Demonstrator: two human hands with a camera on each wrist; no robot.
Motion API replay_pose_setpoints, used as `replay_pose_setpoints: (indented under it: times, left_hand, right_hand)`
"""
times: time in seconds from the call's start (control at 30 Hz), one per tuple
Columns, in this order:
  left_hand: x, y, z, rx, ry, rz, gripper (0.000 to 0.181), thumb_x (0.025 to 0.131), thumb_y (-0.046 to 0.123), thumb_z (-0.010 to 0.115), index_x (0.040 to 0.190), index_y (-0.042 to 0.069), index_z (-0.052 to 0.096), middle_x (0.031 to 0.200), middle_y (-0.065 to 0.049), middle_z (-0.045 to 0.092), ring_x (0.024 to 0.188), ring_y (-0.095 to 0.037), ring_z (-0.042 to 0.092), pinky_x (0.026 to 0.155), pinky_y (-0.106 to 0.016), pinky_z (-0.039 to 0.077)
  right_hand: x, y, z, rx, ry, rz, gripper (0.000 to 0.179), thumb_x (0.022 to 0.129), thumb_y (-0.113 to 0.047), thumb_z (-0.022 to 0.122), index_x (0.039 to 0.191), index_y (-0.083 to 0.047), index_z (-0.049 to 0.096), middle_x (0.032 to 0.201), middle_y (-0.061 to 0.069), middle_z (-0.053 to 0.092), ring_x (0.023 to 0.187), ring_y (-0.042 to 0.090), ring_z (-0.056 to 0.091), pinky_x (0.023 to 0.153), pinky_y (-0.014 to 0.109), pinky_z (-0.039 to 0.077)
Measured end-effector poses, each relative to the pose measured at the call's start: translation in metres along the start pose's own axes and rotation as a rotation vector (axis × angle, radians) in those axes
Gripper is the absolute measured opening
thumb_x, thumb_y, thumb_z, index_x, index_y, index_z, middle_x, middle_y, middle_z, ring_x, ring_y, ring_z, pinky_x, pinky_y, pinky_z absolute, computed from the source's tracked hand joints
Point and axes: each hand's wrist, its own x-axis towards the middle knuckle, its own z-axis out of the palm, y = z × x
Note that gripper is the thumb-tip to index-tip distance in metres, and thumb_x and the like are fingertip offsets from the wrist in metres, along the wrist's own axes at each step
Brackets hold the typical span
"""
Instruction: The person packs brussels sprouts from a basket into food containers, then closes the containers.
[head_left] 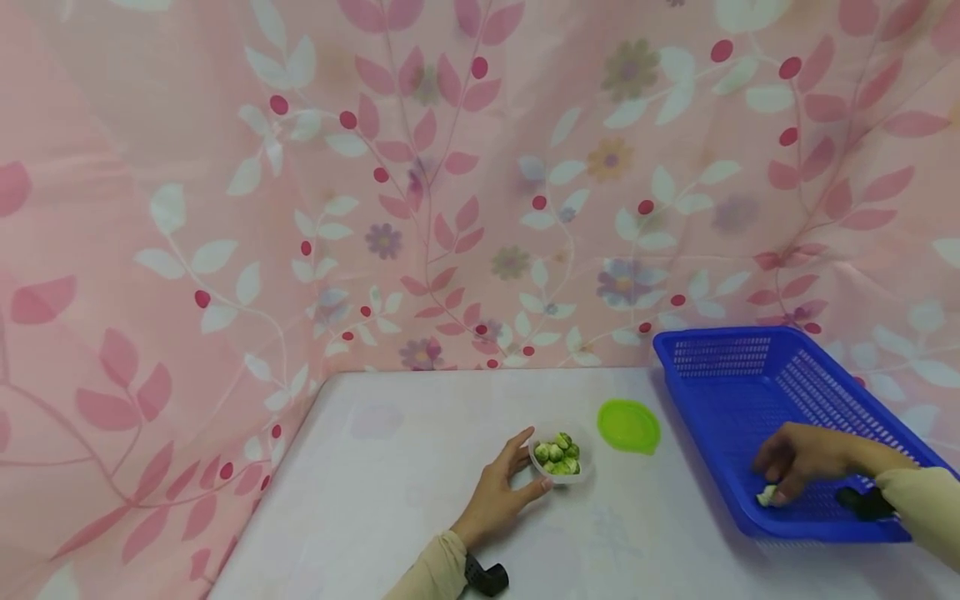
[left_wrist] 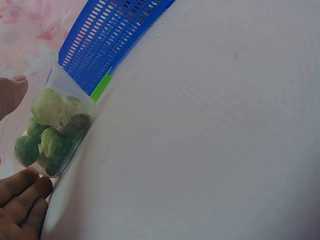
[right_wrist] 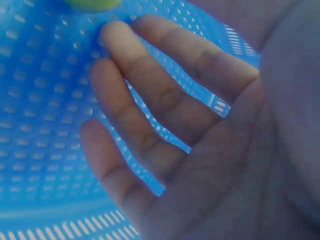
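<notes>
A clear plastic container (head_left: 587, 462) of Brussels sprouts (head_left: 556, 451) stands on the table. My left hand (head_left: 498, 493) holds its left side, fingers toward the back and thumb at the front. In the left wrist view the sprouts (left_wrist: 49, 107) show through the wall, between thumb and fingers. My right hand (head_left: 806, 461) is down inside the blue basket (head_left: 686, 417), fingers loosely bent and apart. A pale green Brussels sprout (head_left: 766, 496) lies by its fingertips on the basket floor. In the right wrist view that sprout (right_wrist: 94, 4) sits just beyond the fingertips, cut by the frame's top edge.
A bright green lid (head_left: 628, 426) lies flat on the white table (head_left: 360, 500) between the container and the basket. The basket's raised perforated walls surround my right hand. A pink floral curtain (head_left: 450, 183) hangs behind and to the left of the table.
</notes>
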Motion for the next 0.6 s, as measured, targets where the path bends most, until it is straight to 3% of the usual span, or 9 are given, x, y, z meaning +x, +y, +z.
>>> replay_pose_setpoints:
  times: [0.37,0.6]
  left_hand:
    - [0.001,-0.004,0.001,0.002,0.009,0.012,0.083,0.099,0.039,0.077,0.167,0.021,0.033,0.153,-0.011,0.061,0.139,-0.028,0.062,0.121,-0.051,0.046]
    - [0.001,-0.002,0.001,0.006,0.008,0.011,0.083,0.1,0.039,0.076,0.167,0.02,0.032,0.154,-0.013,0.06,0.139,-0.028,0.062,0.121,-0.05,0.046]
  right_hand:
    - [0.007,0.0,0.012,0.005,0.006,0.091,0.028,0.079,0.0,0.088,0.101,0.0,0.071,0.091,0.01,0.066,0.08,0.013,0.061,0.066,0.023,0.053]
    - [0.009,0.005,0.013,-0.002,-0.01,0.086,0.024,0.079,-0.001,0.088,0.097,-0.002,0.072,0.088,0.008,0.066,0.078,0.012,0.06,0.064,0.023,0.051]
